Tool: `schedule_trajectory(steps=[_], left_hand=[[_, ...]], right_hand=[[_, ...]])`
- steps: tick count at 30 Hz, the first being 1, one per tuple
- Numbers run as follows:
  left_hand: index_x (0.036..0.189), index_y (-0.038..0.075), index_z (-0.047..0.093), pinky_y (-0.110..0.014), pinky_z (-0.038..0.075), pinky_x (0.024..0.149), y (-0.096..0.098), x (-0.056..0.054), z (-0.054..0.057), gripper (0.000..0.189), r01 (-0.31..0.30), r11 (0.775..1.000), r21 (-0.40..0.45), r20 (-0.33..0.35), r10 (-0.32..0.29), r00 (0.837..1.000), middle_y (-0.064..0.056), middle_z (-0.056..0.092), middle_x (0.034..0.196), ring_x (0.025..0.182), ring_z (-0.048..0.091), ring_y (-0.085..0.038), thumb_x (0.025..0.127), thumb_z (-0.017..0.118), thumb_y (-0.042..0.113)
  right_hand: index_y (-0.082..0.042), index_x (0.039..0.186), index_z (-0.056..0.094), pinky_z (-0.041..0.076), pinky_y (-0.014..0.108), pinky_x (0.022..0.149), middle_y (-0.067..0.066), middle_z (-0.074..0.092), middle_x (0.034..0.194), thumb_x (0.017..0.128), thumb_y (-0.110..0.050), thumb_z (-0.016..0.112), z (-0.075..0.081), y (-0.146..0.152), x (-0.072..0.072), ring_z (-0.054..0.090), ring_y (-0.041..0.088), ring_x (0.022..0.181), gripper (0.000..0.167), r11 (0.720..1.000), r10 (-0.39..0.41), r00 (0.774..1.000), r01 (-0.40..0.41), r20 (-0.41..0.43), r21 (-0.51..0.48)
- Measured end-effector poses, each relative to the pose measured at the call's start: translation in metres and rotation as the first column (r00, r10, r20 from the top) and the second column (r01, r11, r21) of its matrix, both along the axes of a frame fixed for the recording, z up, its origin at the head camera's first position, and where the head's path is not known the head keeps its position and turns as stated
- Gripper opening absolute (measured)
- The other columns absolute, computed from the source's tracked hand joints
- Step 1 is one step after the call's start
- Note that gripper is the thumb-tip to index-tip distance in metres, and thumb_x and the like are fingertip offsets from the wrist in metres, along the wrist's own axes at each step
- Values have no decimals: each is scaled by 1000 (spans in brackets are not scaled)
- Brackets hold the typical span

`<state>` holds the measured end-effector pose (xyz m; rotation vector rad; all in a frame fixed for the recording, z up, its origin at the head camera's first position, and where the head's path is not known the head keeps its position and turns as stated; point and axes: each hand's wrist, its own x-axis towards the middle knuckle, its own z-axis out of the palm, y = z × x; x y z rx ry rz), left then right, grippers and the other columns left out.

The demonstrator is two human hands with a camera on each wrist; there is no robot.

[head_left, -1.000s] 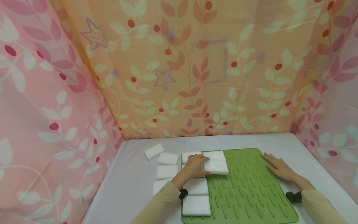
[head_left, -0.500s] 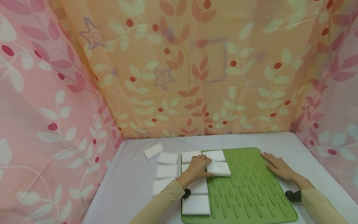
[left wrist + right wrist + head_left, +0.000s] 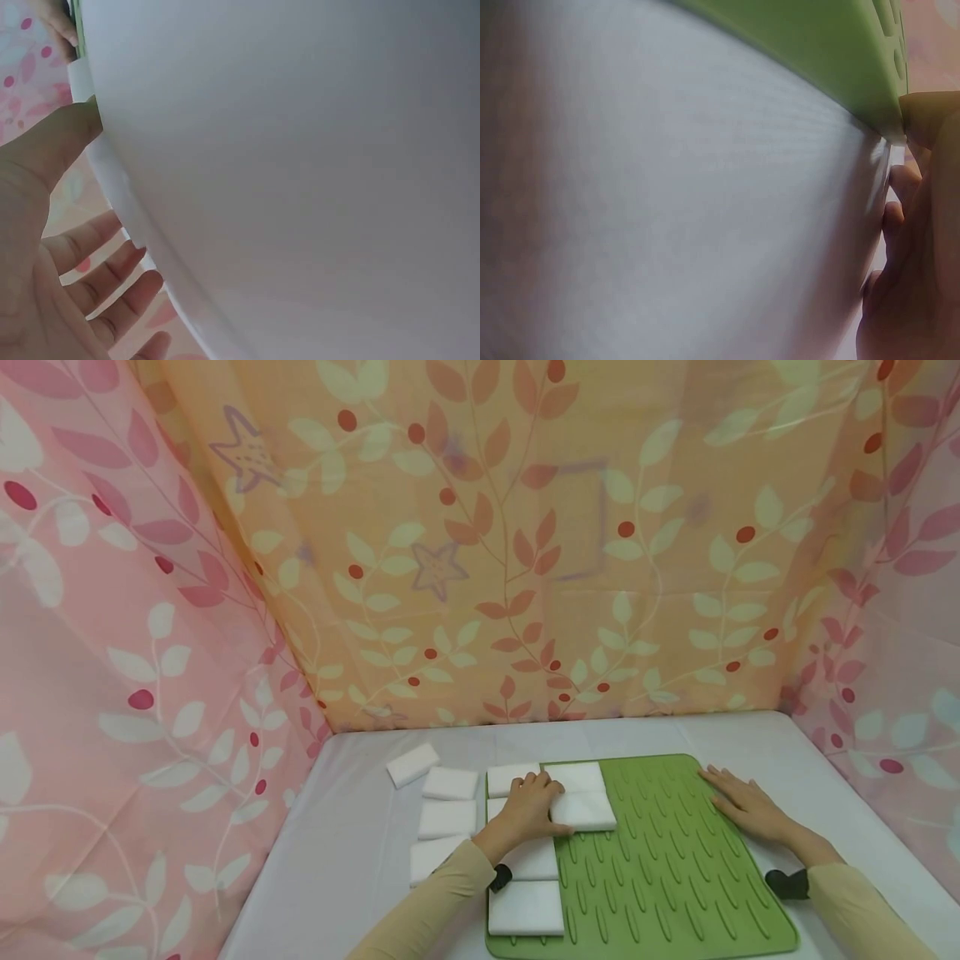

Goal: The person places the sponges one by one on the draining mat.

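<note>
Left hand [image 3: 527, 810] pinches a block [image 3: 587, 812], which I log at 11 o'clock on the mat [image 3: 675, 860]; right hand [image 3: 750, 807] rests straight-fingered at 2 o'clock; I judge left column [image 3: 525, 908] filled, second begun; four visible loose blocks [image 3: 447, 820] remain off-mat at 9 o'clock

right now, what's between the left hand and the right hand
From the left hand to the right hand, the head view shows a white block at the left fingers, then bare ridged green mat.
</note>
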<state>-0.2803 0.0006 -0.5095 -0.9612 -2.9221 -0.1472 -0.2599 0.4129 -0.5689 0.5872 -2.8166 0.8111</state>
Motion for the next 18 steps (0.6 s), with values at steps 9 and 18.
schedule_trajectory(steps=[9, 18], left_hand=[[121, 24, 56, -39, 38, 88, 0, -2, -3, 69, 11, 1000, -8, -21, -11, 1000, 4, 50, 109, 101, 46, -16, 69, 66, 67], [122, 24, 55, -41, 37, 92, -3, -1, 1, 69, 10, 1000, 3, -8, -10, 1000, 3, 50, 111, 103, 46, -16, 69, 66, 67]], right_hand=[[-1, 140, 36, 4, 73, 97, 36, 32, 138, 95, -19, 49, 1, 0, 0, 23, 59, 125, 50, 1000, 0, 1000, 0, 5, -6], [-1, 141, 35, 5, 73, 97, 36, 31, 138, 96, -19, 49, 2, 0, 1, 23, 58, 126, 50, 1000, -3, 1000, 3, 6, -8]])
